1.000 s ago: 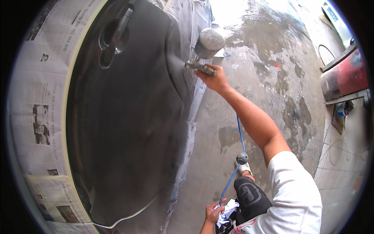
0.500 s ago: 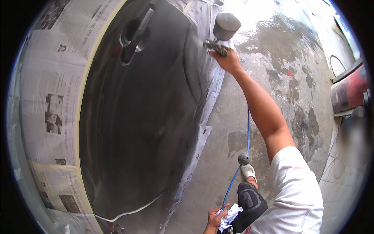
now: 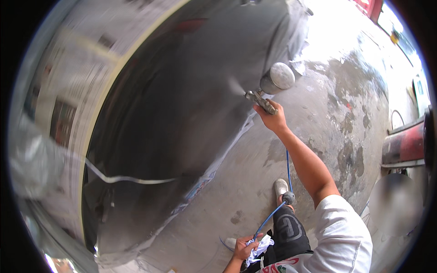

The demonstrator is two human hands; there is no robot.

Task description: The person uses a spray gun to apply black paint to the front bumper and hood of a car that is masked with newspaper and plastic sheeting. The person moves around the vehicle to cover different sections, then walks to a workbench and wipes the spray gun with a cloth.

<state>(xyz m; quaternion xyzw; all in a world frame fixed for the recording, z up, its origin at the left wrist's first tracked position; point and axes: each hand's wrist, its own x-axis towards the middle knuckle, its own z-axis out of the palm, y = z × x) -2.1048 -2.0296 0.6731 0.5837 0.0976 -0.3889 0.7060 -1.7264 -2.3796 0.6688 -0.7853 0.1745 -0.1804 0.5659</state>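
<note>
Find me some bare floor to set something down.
Bare concrete floor lies between the right arm and the red cylinder, and between the masking sheet and the forward shoe. It's crowded near the left hand, with the white cloth, blue hose and other shoe.

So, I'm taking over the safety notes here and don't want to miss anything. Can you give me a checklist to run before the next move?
1. Spray gun gripped in the right hand: ok.
2. Mist directed at the dark panel: ok.
3. Visible blue hose kept off the panel: ok, near the left hand, which holds a white cloth.
4. Hose connection at the gun: cannot tell, hidden.
5. Pale tape along the newspaper edge: ok where visible.
6. Level inside the gun's cup: cannot tell.
</note>
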